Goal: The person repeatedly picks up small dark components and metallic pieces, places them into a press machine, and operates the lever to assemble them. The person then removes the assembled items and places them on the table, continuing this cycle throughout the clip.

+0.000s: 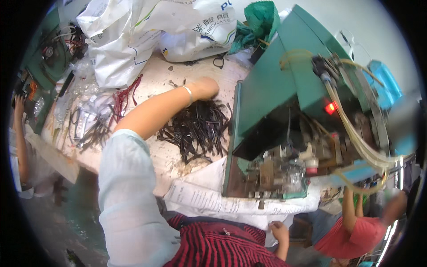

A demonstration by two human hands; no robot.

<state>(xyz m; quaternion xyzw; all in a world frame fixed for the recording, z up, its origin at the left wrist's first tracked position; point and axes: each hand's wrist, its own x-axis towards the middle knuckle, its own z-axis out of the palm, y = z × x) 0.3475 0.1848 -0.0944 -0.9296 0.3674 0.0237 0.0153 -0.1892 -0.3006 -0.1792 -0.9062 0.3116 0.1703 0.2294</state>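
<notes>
Because the heap of thin dark strips (198,129) lies on the tabletop (155,73) right beside the green machine (262,89), it seems placed for easy reach. The left hand (205,88) is at the heap's far edge — curled inward, fingertips hidden, so I cannot tell whether it pinches a strip. The right hand (279,231) sits low by the striped garment (222,240), fingers bent; whether it grips anything, I cannot tell. White printed sacks (111,44) line the far side, probably pushed back to leave working room, their contents hidden. Beside them is a crumpled green bag (262,20) — contents also out of sight. Red cords (126,100) lie left of the heap.
</notes>
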